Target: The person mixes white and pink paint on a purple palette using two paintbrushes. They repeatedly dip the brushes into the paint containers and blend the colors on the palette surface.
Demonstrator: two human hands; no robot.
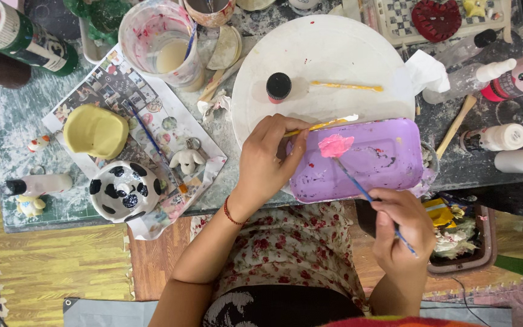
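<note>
1. Two hands work at the purple tray (375,158), which overhangs the bench (19,121) edge.
2. Left hand (269,158) grip pinches a yellow-tipped stick (321,126) at the tray's left rim.
3. Right hand (402,229) grip pinches a blue paintbrush (364,192), bristles in pink paint (335,145) on the tray.

Single head view, looking straight down, close over the tabletop (19,121) near edge and the person's lap.

Green labelled bottle (16,35) top left; red-and-white bottle (519,75), white bottles (496,137) at right.
</note>
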